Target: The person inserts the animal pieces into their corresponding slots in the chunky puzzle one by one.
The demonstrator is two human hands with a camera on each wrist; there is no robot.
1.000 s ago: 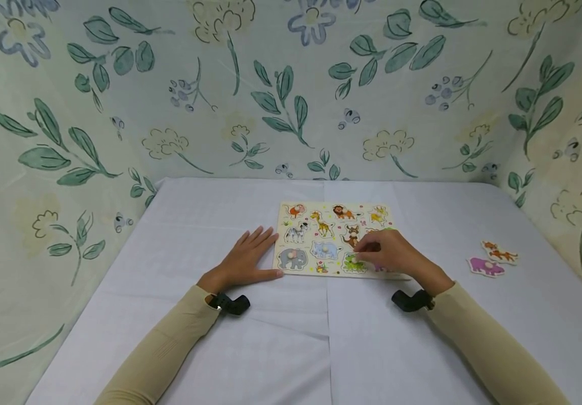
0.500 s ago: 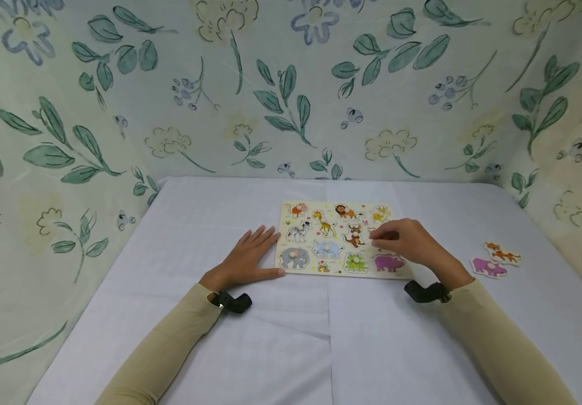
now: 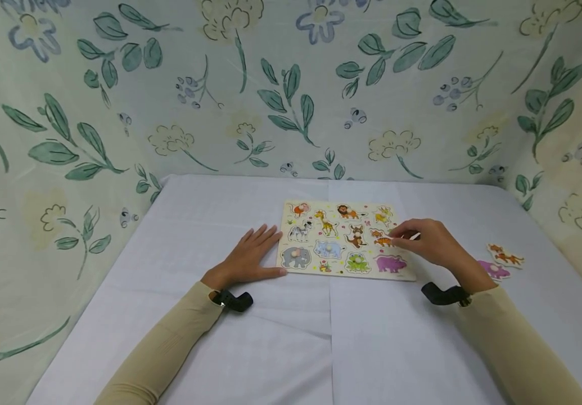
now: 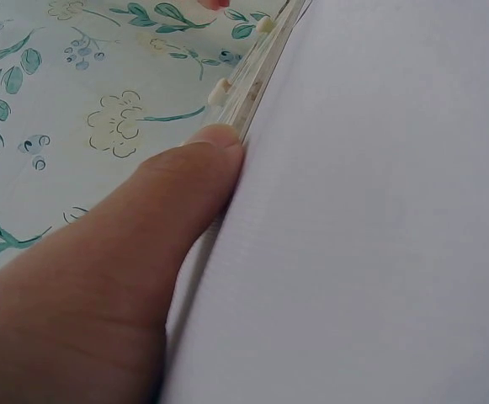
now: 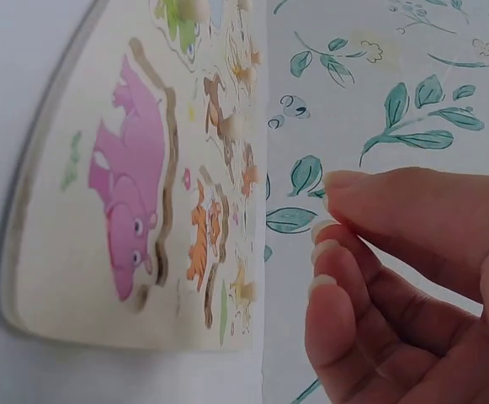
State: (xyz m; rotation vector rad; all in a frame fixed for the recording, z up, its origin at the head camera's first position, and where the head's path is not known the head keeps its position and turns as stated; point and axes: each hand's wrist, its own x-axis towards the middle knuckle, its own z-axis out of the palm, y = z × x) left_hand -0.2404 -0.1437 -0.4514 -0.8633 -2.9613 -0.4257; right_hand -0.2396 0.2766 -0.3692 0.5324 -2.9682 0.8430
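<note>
A cream animal puzzle board [image 3: 312,270] lies on the white-covered table. My left hand [image 3: 250,256] rests flat with fingers spread, its fingertips and thumb at the board's left edge; the left wrist view shows the thumb [image 4: 177,185] against that edge. My right hand [image 3: 424,243] hovers at the board's right side, its fingers loosely bent, thumb and fingertips apart with nothing between them. Nearest it are the tiger recess [image 3: 382,238] and purple hippo recess [image 3: 391,264], both without pieces. A loose tiger piece [image 3: 505,256] and purple hippo piece [image 3: 494,270] lie farther right, the hippo partly hidden.
Knobbed pieces sit in the board, among them a frog [image 3: 357,262], an elephant [image 3: 296,257] and a lion [image 3: 350,212]. A floral curtain [image 3: 291,84] stands behind and beside the table. Each wrist wears a black camera.
My right hand has moved right from over the frog piece to the board's right edge, uncovering the hippo and tiger recesses. My left hand has stayed in place.
</note>
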